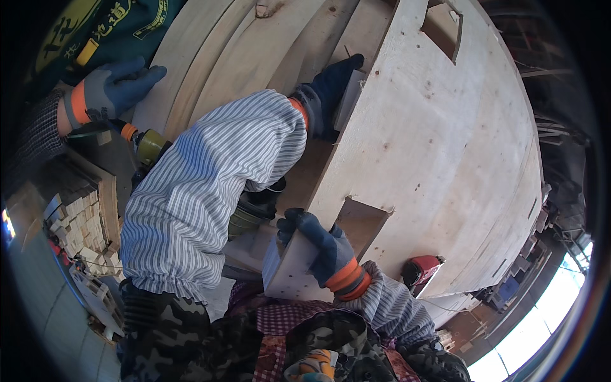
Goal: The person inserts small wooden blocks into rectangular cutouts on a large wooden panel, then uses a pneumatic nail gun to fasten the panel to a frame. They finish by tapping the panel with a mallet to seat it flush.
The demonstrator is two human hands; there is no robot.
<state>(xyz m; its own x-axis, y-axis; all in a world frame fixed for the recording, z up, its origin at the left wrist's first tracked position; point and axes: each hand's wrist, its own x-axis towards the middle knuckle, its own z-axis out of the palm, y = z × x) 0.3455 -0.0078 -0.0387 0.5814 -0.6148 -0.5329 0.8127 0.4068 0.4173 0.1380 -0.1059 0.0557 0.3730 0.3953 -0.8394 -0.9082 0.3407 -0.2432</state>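
A large pale plywood panel [445, 159], with rectangular cut-outs, stands tilted across the right half of the view. My left hand [326, 95], in a dark blue and grey glove, is up at the panel's far left edge. It is closed against a small wooden block [350, 100] there, and some of its fingers are hidden. Close to my lap, my right hand [320, 245] wraps its gloved fingers over the panel's near corner, beside a rectangular cut-out [363, 223].
Another person's gloved hand [111, 92] is spread at upper left, above a green power tool [151, 148]. Long curved boards [238, 60] lie beyond my left arm. Stacked wood pieces [83, 223] stand at left. A red and black object [421, 270] rests by the panel's lower edge.
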